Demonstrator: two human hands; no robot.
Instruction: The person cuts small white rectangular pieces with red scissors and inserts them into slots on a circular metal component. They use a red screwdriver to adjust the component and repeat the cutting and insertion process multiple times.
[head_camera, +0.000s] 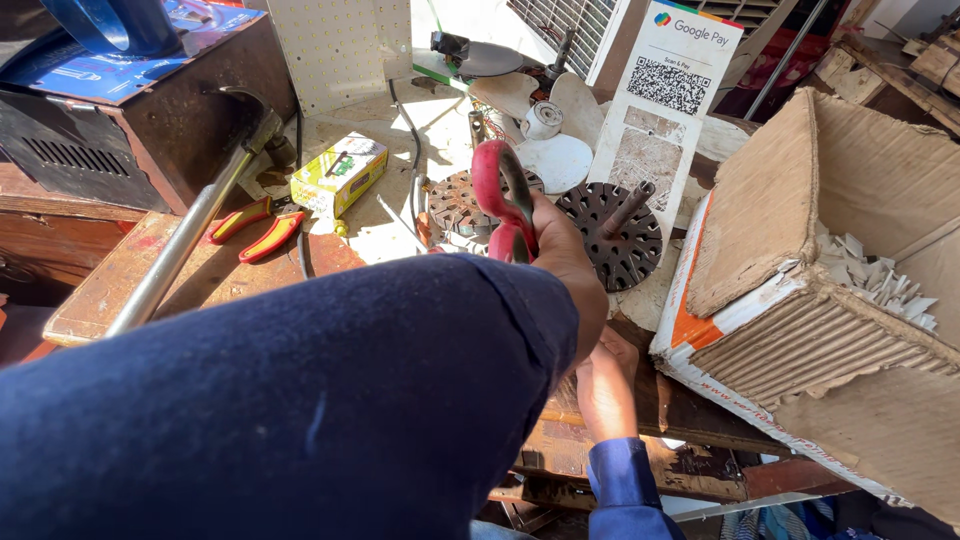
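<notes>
My left hand reaches forward out of a dark blue sleeve and grips the red loop handles of a pair of scissors, held upright; their blades are hidden. Just beyond them a dark round motor rotor with a shaft lies on the workbench, with a second round motor part to its left. My right hand sits lower, at the bench's front edge below the left hand, fingers partly hidden; whether it holds anything cannot be told.
A torn cardboard box holding white scraps fills the right. Red-and-yellow pliers, a yellow-green carton and a long metal bar lie left. A dark metal case, white fan blades and a white placard stand behind.
</notes>
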